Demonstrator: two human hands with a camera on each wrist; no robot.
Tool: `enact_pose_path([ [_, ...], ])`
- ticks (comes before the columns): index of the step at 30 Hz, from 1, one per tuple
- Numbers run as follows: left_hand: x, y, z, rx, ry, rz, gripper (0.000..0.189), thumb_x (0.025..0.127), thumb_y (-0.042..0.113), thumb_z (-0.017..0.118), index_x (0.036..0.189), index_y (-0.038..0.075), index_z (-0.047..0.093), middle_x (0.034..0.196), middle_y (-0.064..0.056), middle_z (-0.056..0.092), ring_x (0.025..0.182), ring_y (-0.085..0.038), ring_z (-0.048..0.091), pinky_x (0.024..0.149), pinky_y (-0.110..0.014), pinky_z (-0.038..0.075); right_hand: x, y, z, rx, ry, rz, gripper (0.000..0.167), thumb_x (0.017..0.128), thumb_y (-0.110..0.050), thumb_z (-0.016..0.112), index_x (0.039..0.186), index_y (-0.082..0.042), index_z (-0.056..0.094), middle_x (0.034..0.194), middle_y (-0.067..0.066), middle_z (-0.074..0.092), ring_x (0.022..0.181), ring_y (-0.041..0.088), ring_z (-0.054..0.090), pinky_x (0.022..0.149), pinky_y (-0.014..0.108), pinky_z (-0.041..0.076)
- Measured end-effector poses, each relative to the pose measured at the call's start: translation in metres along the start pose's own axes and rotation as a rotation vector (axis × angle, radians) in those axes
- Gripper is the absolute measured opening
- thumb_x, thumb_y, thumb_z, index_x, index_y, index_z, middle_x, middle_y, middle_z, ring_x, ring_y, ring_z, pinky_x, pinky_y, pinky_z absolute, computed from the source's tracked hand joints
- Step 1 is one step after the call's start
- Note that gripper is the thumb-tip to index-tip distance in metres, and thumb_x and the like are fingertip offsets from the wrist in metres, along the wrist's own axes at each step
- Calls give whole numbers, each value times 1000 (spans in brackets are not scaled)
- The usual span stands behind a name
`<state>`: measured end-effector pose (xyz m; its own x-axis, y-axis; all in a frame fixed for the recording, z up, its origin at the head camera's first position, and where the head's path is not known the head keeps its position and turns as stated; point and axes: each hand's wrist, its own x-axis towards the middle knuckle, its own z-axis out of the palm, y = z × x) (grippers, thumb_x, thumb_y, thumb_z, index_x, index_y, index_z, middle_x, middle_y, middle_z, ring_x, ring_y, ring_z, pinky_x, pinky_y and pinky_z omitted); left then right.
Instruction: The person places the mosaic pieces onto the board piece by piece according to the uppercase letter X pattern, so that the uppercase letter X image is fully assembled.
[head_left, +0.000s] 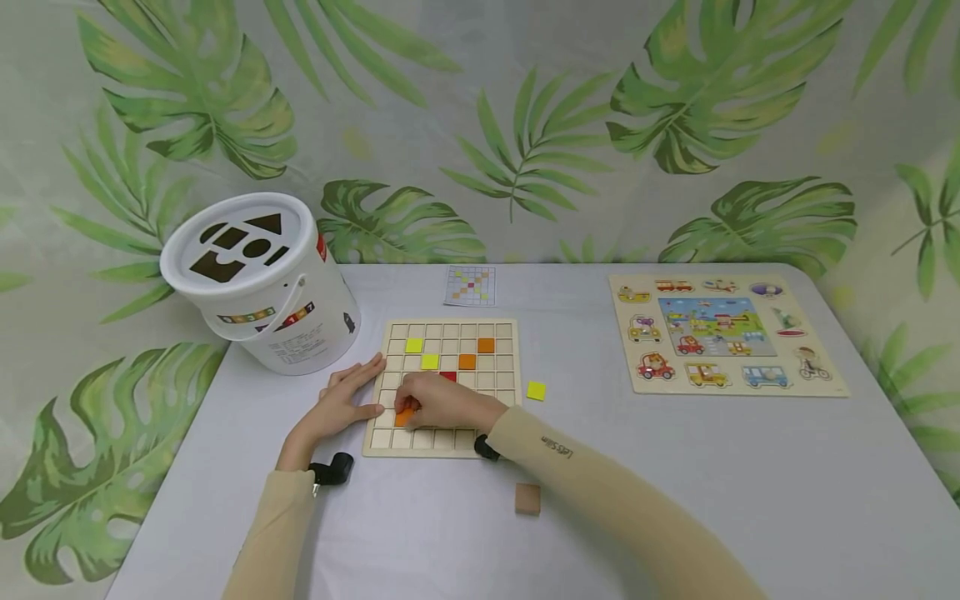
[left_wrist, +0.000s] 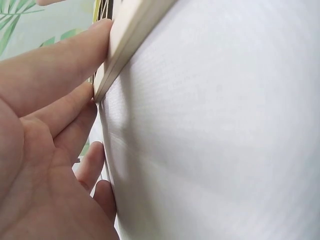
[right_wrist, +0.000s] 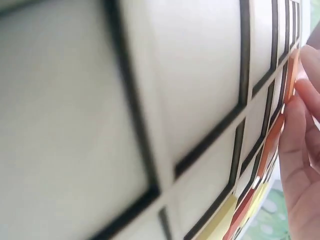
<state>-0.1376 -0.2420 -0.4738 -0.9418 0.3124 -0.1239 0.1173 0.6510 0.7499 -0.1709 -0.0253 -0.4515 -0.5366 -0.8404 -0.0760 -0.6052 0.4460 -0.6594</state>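
A wooden grid board [head_left: 442, 325] lies on the table, holding yellow tiles [head_left: 414, 345], orange tiles [head_left: 486, 345] and a red tile [head_left: 447, 377] that is partly covered by the right hand. My right hand [head_left: 442, 400] reaches over the board and pinches an orange tile [head_left: 403, 417] at a lower-left cell. The right wrist view shows its fingertips [right_wrist: 292, 107] on that tile, with another orange tile [right_wrist: 272, 137] beside it in the grid. My left hand [head_left: 341, 404] rests at the board's left edge, fingers extended; in the left wrist view its fingertips [left_wrist: 102, 30] touch the wooden side.
A loose yellow tile [head_left: 536, 391] lies right of the board, and a brown square block [head_left: 527, 498] in front. Behind the board is a printed pattern card [head_left: 470, 286]. A white lidded bucket [head_left: 315, 333] stands at left; a picture puzzle board [head_left: 636, 379] lies at right.
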Motion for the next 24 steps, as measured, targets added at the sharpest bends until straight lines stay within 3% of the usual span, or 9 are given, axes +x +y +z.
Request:
enact_pose_path([
  [5, 1, -1, 1, 0, 3, 2, 74, 85, 15, 71, 148, 5, 34, 157, -8, 21, 139, -38, 9, 99, -62, 10, -9, 5, -6, 59, 15, -10, 21, 84, 0, 69, 103, -7, 72, 95, -2, 63, 84, 9, 55, 76, 16, 43],
  [10, 3, -1, 2, 2, 5, 1, 74, 85, 14, 71, 148, 5, 34, 157, -7, 21, 139, -38, 10, 99, -61, 10, -31, 17, -18, 150, 85, 27, 17, 86, -1, 67, 102, -6, 71, 96, -1, 64, 83, 10, 55, 76, 20, 46],
  [16, 3, 0, 3, -6, 12, -26, 75, 84, 13, 71, 148, 6, 34, 157, -6, 22, 139, -38, 9, 100, -62, 9, -74, 48, -39, 218, 216, 78, 16, 86, -1, 66, 102, -3, 69, 97, 4, 66, 82, 12, 56, 75, 25, 49],
  [24, 2, -1, 3, 1, 14, -31, 74, 84, 13, 71, 148, 5, 34, 157, -7, 22, 139, -39, 9, 100, -62, 9, -136, 83, -53, 203, 351, 190, 22, 80, 2, 72, 102, 0, 68, 93, 7, 66, 81, 18, 56, 72, 31, 49],
])
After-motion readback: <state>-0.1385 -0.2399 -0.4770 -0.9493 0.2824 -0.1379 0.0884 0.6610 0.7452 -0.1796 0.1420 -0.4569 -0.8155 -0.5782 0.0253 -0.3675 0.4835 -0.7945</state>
